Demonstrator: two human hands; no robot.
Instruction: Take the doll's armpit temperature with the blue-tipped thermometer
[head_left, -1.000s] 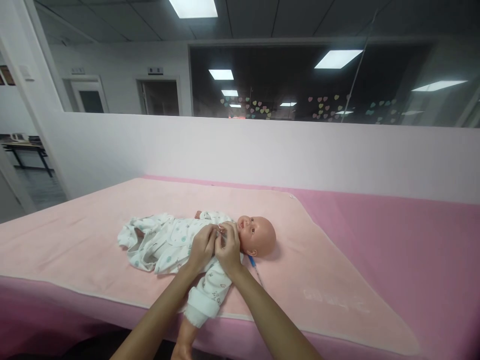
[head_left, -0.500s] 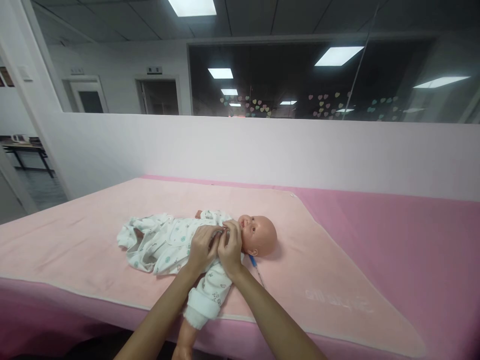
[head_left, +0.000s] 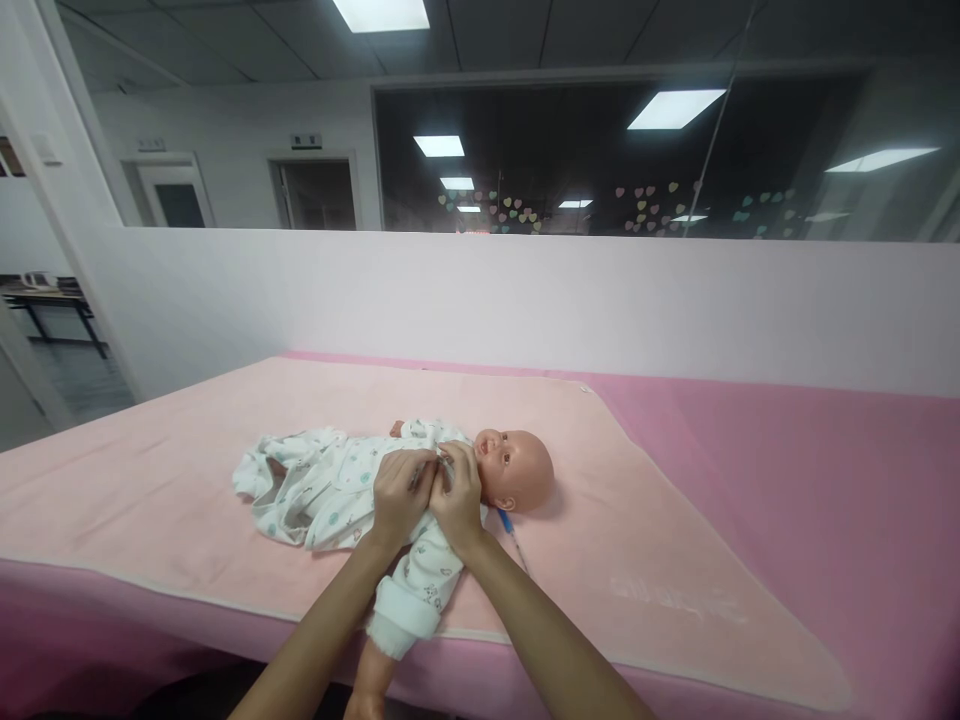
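A baby doll point(head_left: 525, 468) lies on its back with its head to the right. It wears a white baby outfit point(head_left: 322, 510) with small printed figures. On the doll's upper chest, just below the chin, my left hand point(head_left: 401, 490) and my right hand point(head_left: 456, 490) meet with fingers curled and pinched at the front of the outfit. The exact bit of cloth or fastening between the fingertips is hidden. One sleeved doll arm point(head_left: 411, 600) hangs toward me between my forearms, past the table edge. By the doll's neck, a thin blue-ended item point(head_left: 506, 522) sticks out.
A peach blanket point(head_left: 637, 560) is spread over a pink-covered table point(head_left: 810, 470). Behind it stands a low white wall point(head_left: 525, 300) with a window above. A side table point(head_left: 49, 295) is visible through an opening at the left.
Both hands have shifted very slightly left and down on the doll's chest, fingers still pinched. The doll stays where it was.
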